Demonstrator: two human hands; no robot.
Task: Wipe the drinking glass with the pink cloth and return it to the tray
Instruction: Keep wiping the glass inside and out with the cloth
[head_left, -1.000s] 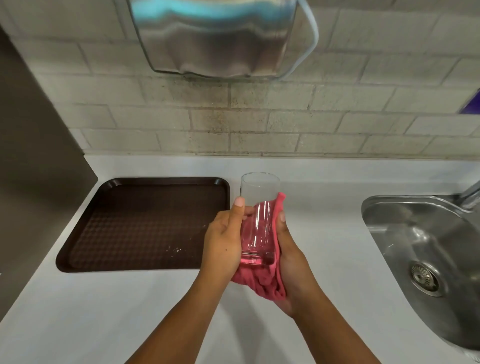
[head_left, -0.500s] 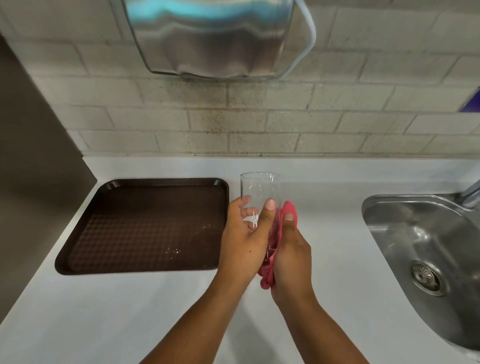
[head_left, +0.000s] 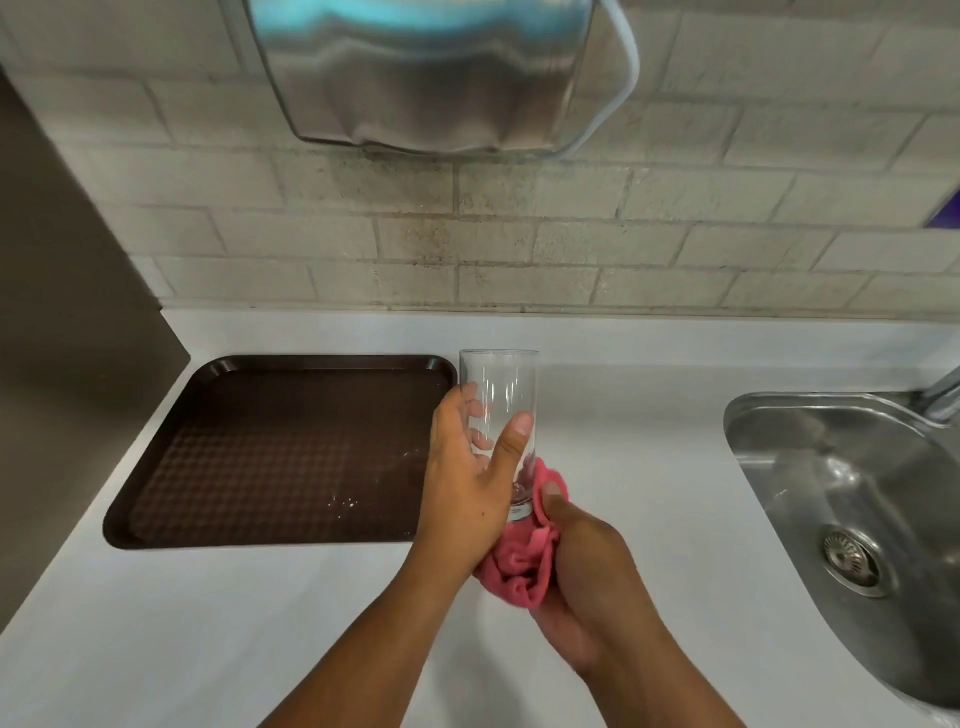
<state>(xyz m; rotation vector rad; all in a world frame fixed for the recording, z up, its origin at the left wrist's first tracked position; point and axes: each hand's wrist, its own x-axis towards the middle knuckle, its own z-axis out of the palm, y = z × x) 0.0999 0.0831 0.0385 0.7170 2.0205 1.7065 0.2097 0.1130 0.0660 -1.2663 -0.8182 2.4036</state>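
A tall clear drinking glass (head_left: 500, 395) stands upright in the air above the white counter, just right of the tray. My left hand (head_left: 467, 488) wraps around its lower half, thumb across the front. The pink cloth (head_left: 522, 564) is bunched under and beside the glass base, gripped by my right hand (head_left: 587, 582), whose thumb presses the cloth near the base. A dark brown tray (head_left: 218, 447) lies flat on the counter to the left, with nothing on it but a few crumbs.
A steel sink (head_left: 852, 499) with a drain is set into the counter (head_left: 623, 415) at the right, its tap at the frame edge. A metal dispenser (head_left: 421, 73) hangs on the tiled wall above. A dark panel (head_left: 67, 322) borders the left.
My right hand and the cloth have slid down from the side of the glass to its base. My left hand has shifted its grip around the glass front, leaving the upper glass bare.
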